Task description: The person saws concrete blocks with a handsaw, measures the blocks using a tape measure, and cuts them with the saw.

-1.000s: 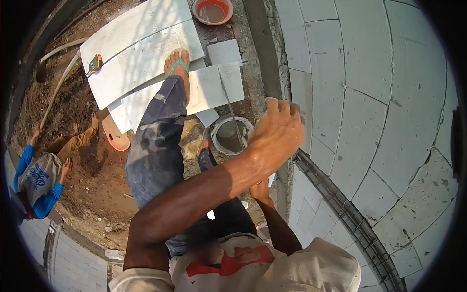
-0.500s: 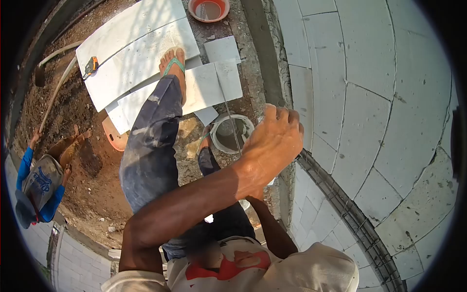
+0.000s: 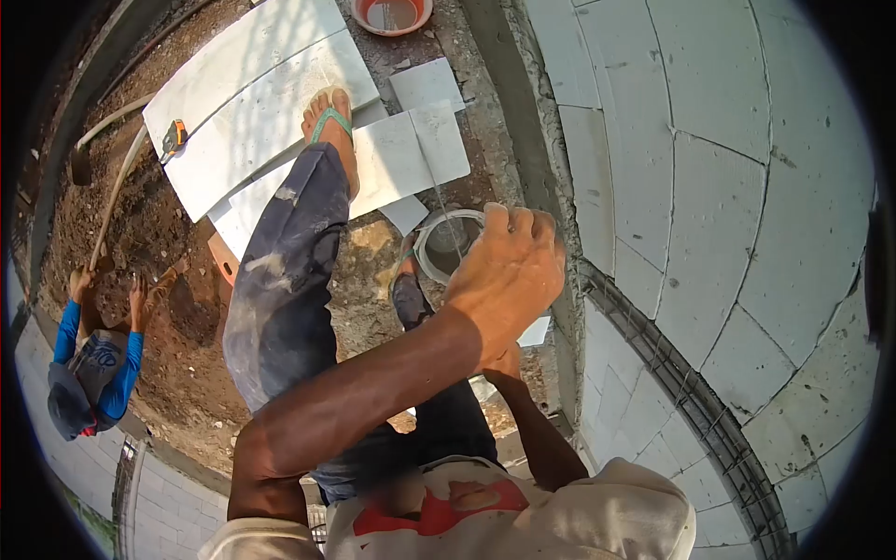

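Note:
A white block (image 3: 392, 161) lies on the stacked white slabs, under my foot in a green-strapped sandal (image 3: 329, 121). The thin blade of a handsaw (image 3: 449, 219), seen almost edge-on, runs from a straight cut in this block back toward my hands. My left hand (image 3: 513, 263) is closed in a fist at the near end of the saw; its handle is hidden. Below the left wrist, my right hand (image 3: 504, 362) shows only in part, in line with the blade, its fingers mostly covered.
Beneath the blade stands a white bucket (image 3: 429, 257) with grey contents. An orange basin (image 3: 392, 14) is at the top, and a tape measure (image 3: 175, 138) rests on the slabs. Pale block walls (image 3: 714, 196) rise on the right. At left, another person (image 3: 98, 373) grips a long pole.
My hands and the saw have shifted slightly down and left, back toward my body. The other person has bent forward, with both hands farther up in view. My foot stays on the slabs.

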A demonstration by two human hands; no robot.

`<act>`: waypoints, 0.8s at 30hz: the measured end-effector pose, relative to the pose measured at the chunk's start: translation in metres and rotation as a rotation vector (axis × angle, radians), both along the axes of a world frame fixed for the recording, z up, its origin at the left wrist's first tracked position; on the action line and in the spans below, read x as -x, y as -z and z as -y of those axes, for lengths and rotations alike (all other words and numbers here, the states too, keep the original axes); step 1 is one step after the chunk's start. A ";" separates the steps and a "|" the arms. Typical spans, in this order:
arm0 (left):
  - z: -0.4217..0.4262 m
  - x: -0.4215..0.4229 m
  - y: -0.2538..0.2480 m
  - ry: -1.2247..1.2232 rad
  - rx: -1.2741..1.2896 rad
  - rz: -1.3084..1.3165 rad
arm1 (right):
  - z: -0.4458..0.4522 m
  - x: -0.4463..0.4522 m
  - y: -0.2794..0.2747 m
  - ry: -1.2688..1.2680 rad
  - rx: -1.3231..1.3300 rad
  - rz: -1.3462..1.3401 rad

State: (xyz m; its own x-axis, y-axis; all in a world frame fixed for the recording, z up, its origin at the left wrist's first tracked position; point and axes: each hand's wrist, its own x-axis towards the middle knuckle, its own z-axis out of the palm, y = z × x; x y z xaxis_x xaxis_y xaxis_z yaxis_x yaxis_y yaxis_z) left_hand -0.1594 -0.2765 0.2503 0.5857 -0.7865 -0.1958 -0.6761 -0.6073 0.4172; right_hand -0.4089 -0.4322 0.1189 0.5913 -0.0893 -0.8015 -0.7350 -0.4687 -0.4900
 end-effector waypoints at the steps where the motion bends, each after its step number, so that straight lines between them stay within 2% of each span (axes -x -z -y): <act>1: 0.000 0.001 0.000 -0.005 0.010 0.015 | 0.002 0.006 -0.002 0.005 0.003 -0.010; 5: 0.007 0.007 0.002 -0.078 0.155 0.020 | -0.004 -0.054 0.062 0.043 0.084 0.077; 7: 0.009 0.011 -0.005 0.002 -0.017 0.055 | -0.011 -0.084 0.083 0.061 0.108 0.122; 8: 0.012 0.019 -0.006 0.023 -0.065 0.059 | -0.009 -0.073 0.074 0.051 0.110 0.100; 11: 0.012 0.024 0.011 0.059 0.031 -0.048 | -0.003 -0.046 0.054 0.050 0.058 0.062; 14: 0.008 0.009 0.003 0.050 0.048 0.007 | 0.011 0.018 0.001 0.034 -0.018 -0.072; 17: 0.004 -0.009 -0.006 0.000 0.027 0.076 | 0.002 0.014 -0.003 0.022 0.104 0.082; 21: 0.001 -0.014 -0.007 -0.050 0.040 0.074 | -0.024 -0.087 0.076 0.089 0.156 0.160; 24: 0.012 0.013 -0.005 -0.009 0.026 0.043 | -0.028 -0.100 0.073 0.055 0.166 0.193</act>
State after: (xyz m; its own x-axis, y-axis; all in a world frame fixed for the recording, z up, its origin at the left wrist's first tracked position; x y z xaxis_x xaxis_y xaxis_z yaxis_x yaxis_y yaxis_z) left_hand -0.1727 -0.2883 0.2555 0.6000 -0.7858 -0.1503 -0.6885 -0.6028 0.4033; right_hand -0.3093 -0.4038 0.0462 0.7222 -0.2468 -0.6462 -0.6623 -0.5162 -0.5430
